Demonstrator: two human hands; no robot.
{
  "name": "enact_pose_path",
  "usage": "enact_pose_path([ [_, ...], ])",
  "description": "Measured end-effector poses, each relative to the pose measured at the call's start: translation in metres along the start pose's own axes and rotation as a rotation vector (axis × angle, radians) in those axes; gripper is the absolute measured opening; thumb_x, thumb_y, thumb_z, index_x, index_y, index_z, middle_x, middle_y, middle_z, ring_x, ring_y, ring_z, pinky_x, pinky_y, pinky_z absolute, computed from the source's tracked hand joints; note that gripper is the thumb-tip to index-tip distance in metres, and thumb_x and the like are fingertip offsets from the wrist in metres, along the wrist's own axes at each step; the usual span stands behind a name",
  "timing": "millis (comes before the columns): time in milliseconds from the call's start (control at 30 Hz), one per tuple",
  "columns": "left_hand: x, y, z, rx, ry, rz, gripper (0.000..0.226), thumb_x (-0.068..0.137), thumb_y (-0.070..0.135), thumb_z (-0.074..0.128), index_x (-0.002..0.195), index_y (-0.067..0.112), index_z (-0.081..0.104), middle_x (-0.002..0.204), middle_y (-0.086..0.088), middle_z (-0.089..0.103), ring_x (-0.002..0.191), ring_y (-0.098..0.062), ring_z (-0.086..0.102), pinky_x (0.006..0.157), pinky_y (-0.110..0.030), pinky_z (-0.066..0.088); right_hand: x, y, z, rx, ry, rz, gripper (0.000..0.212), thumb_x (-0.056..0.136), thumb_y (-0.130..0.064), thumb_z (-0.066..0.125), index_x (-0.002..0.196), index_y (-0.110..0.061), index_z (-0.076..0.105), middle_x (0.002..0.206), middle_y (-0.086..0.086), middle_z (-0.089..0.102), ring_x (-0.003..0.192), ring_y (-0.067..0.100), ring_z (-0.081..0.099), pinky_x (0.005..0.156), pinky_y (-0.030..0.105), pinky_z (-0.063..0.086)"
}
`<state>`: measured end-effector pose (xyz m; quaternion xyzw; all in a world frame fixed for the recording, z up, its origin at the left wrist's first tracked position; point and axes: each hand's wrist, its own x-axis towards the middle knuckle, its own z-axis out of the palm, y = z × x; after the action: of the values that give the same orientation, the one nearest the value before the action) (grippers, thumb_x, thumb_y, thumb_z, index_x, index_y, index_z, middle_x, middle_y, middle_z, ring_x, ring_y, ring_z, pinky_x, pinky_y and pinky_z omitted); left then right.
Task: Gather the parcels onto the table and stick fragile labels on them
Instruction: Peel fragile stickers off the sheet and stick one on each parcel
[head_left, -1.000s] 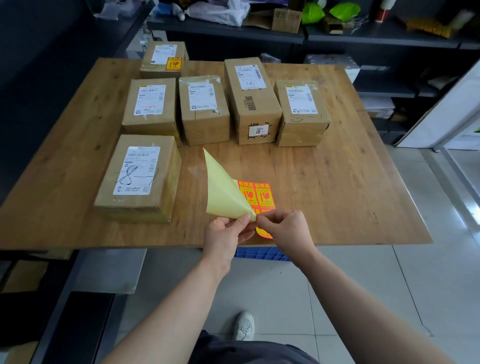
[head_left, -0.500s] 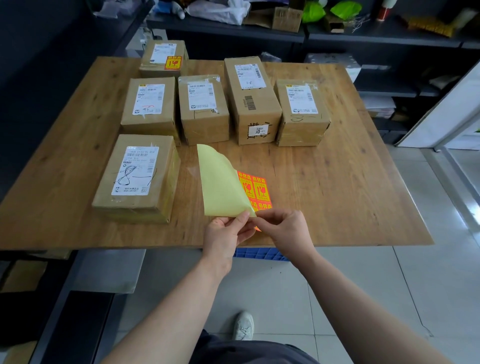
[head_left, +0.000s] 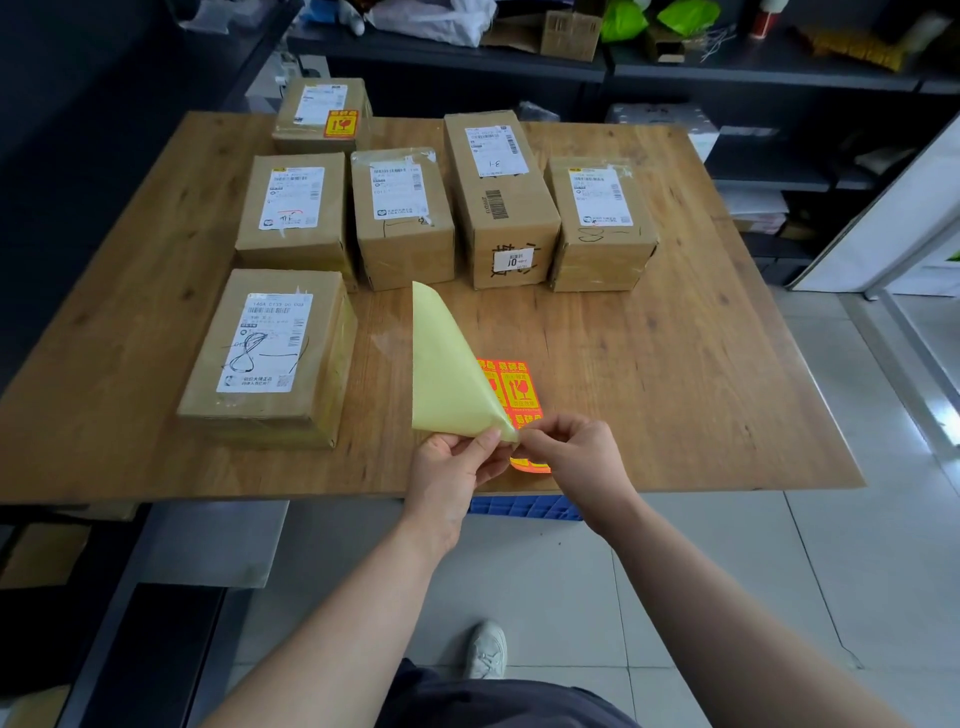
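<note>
Your left hand (head_left: 454, 470) pinches the label sheet (head_left: 448, 371) by its curled yellow backing. Your right hand (head_left: 574, 457), just beside it, pinches the sheet's orange corner. Nearest parcel (head_left: 270, 358): forward-left of your left hand.

- Label sheet (head_left: 514, 387), lower centre: left columns hidden behind its own folded-up yellow underside. The near end is covered by the left hand (head_left: 449, 467) and right hand (head_left: 576, 457), and what the fingertips pinch there cannot be told.
- Shipping slip (head_left: 267, 343) on nearest parcel (head_left: 332, 332): print too small to read.
- Blue crate (head_left: 524, 508) under counter (head_left: 727, 389): only a strip shows.
- Counter, left corner: cut by frame edge.
- White bag (head_left: 431, 18) on shelf (head_left: 467, 54), top: cropped.
- Shoe (head_left: 485, 649), bottom: heel hidden by dark clothing.
</note>
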<state>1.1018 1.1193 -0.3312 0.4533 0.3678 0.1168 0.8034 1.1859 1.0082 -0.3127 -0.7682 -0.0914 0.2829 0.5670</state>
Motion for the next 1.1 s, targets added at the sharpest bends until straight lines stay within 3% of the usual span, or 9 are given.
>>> enact_pose_path([
  [267, 0.008, -0.003, -0.007, 0.056, 0.228, -0.038, 0.009, 0.087, 0.004, 0.065, 0.094, -0.001, 0.065, 0.084, -0.015, 0.069, 0.075, -0.021, 0.068, 0.069, -0.029, 0.059, 0.009, 0.007, -0.003, -0.057, 0.101, 0.059, 0.012, 0.081, -0.009, 0.059, 0.073, -0.007, 0.068, 0.064, -0.001, 0.071, 0.066, 0.017, 0.061, 0.065, 0.038, 0.051],
  [433, 0.014, -0.008, -0.013, 0.134, 0.317, -0.059, 0.004, 0.087, 0.008, 0.066, 0.09, 0.006, 0.066, 0.083, -0.011, 0.071, 0.076, -0.021, 0.07, 0.066, -0.03, 0.058, 0.016, 0.01, -0.006, -0.097, 0.126, 0.091, 0.015, 0.083, -0.009, 0.056, 0.075, -0.008, 0.068, 0.072, 0.005, 0.071, 0.07, 0.018, 0.065, 0.073, 0.038, 0.058],
  [600, 0.023, -0.009, -0.019, 0.152, 0.367, -0.115, 0.003, 0.087, 0.005, 0.064, 0.086, 0.002, 0.065, 0.081, -0.012, 0.07, 0.072, -0.02, 0.068, 0.068, -0.032, 0.059, 0.025, 0.016, -0.013, -0.093, 0.162, 0.131, 0.015, 0.082, -0.01, 0.056, 0.074, -0.005, 0.067, 0.074, 0.011, 0.072, 0.079, 0.035, 0.068, 0.076, 0.048, 0.056],
  [700, 0.027, -0.008, -0.023, 0.157, 0.407, -0.142, 0.004, 0.087, 0.004, 0.064, 0.082, 0.003, 0.064, 0.081, -0.013, 0.069, 0.073, -0.022, 0.068, 0.067, -0.032, 0.058, 0.029, 0.016, -0.02, -0.102, 0.185, 0.146, 0.017, 0.082, -0.01, 0.055, 0.072, -0.001, 0.067, 0.072, 0.012, 0.071, 0.067, 0.026, 0.062, 0.066, 0.039, 0.053],
  [967, 0.038, -0.009, -0.027, 0.205, 0.451, -0.17, 0.005, 0.088, 0.004, 0.063, 0.084, 0.002, 0.064, 0.083, -0.014, 0.069, 0.076, -0.024, 0.07, 0.066, -0.033, 0.059, 0.032, 0.011, -0.036, -0.11, 0.298, 0.089, 0.016, 0.085, -0.014, 0.057, 0.074, -0.009, 0.067, 0.076, 0.013, 0.071, 0.067, 0.019, 0.059, 0.064, 0.034, 0.048],
  [1100, 0.04, -0.007, -0.026, 0.288, 0.459, -0.164, 0.009, 0.09, 0.011, 0.063, 0.086, 0.003, 0.062, 0.082, -0.013, 0.071, 0.07, -0.023, 0.071, 0.067, -0.037, 0.06, 0.029, 0.001, -0.039, -0.179, 0.38, -0.006, 0.014, 0.089, -0.018, 0.059, 0.081, -0.013, 0.069, 0.075, -0.001, 0.069, 0.065, 0.008, 0.059, 0.056, 0.021, 0.044],
])
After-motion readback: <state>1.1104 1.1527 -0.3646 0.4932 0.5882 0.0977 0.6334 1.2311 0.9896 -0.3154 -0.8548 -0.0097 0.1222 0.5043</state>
